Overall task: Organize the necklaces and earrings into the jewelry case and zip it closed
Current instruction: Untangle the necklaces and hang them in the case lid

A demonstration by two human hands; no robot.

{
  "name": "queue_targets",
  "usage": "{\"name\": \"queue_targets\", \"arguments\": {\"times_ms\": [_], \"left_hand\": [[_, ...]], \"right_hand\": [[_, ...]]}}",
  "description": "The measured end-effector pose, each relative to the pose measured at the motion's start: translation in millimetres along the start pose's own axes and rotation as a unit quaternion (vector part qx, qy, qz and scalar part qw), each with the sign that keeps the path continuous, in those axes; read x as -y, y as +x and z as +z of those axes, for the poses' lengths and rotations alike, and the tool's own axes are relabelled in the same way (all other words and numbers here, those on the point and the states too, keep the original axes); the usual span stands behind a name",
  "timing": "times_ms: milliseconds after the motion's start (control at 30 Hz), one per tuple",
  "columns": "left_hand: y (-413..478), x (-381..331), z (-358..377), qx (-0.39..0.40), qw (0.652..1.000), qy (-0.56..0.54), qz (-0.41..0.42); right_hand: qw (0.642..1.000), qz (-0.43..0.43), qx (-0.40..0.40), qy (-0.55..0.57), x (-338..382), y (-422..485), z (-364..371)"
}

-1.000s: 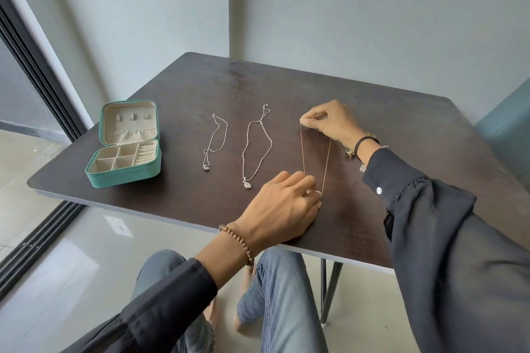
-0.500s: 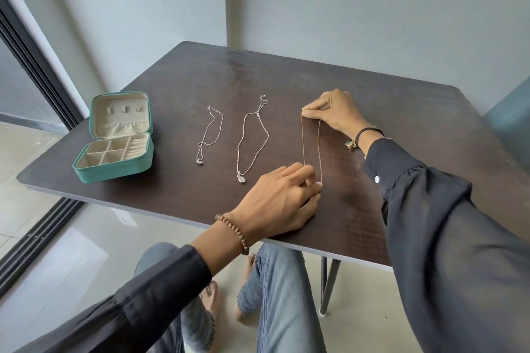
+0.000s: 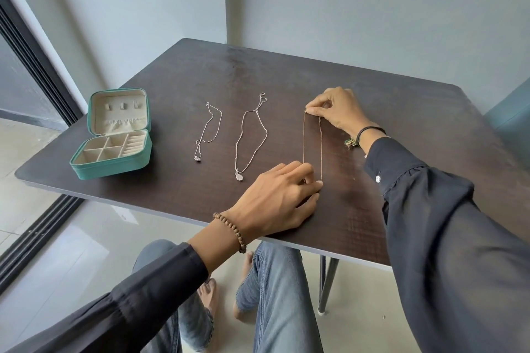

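A green jewelry case (image 3: pixel 113 162) lies open at the table's left, its beige compartments bare. Two silver necklaces lie flat in the middle: a short one (image 3: pixel 207 133) and a longer beaded one (image 3: pixel 250 137) with an oval pendant. A thin gold necklace (image 3: pixel 312 146) is stretched straight on the table to their right. My right hand (image 3: pixel 337 112) pinches its far end. My left hand (image 3: pixel 282 198) presses its near end against the table with the fingertips. A small green and gold earring (image 3: pixel 350 143) lies beside my right wrist.
The dark wooden table (image 3: pixel 286 71) stands in a wall corner, a sliding glass door (image 3: pixel 25 89) to its left. A teal chair edge (image 3: pixel 513 123) shows at the right. My knees sit under the table's near edge.
The two strands of the gold necklace have drawn closer together into a narrow straight loop. Both hands stay at its ends; the view has shifted a little.
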State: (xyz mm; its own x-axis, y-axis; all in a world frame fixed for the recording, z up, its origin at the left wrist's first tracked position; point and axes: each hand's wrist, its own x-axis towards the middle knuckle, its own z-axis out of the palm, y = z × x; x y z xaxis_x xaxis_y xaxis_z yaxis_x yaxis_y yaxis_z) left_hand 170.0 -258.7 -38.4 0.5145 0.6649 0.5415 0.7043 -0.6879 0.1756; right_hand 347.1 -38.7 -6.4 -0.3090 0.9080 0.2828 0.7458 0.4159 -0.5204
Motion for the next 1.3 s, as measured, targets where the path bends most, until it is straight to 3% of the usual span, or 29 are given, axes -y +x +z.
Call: {"name": "queue_targets", "arguments": {"times_ms": [667,1067,1300], "left_hand": [[-1,5,-1,-0.016,0.999,0.030,-0.025],[-16,56,-48,-0.018,0.981,0.082,-0.177],[-23,92,-52,0.022,0.966,0.088,-0.243]], "right_hand": [[0.995,-0.012,0.010,-0.094,12,-4,-8],[0.992,-0.061,0.073,-0.080,83,-1,11],[0.992,-0.005,0.092,-0.087,116,11,40]]}}
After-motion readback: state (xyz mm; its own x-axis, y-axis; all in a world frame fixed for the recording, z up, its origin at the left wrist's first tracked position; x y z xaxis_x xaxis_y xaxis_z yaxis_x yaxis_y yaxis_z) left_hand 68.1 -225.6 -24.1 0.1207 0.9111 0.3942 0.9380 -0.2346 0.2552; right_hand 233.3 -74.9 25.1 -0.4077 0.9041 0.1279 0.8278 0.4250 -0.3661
